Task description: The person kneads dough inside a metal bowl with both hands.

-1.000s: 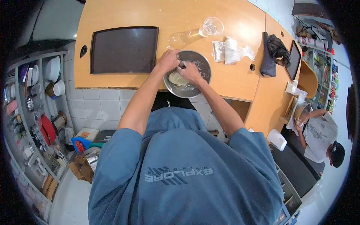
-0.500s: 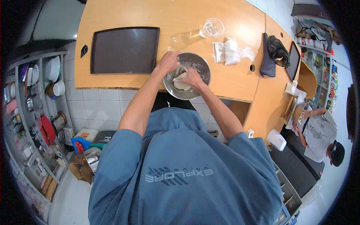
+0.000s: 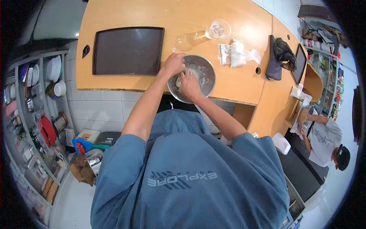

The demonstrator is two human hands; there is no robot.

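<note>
A steel bowl [image 3: 209, 86] with floury smears inside sits at the front edge of the wooden table. My left hand [image 3: 175, 63] is closed on the bowl's upper left rim. Inside the bowl, my right hand [image 3: 189, 84] presses with curled fingers on pale dough [image 3: 178, 81], which it mostly covers; only a small part shows at its left side.
Left of the bowl lies a dark tray [image 3: 128, 51]. Behind it are a clear bottle [image 3: 192, 39] and a clear cup [image 3: 220, 29]. Plastic bags of white powder [image 3: 238, 54] lie to the right. At far right a co-worker [image 3: 324, 131] handles another bowl.
My right hand has swung toward the bowl's left middle and now covers most of the dough, which showed more before. My left hand has stayed on the rim.
</note>
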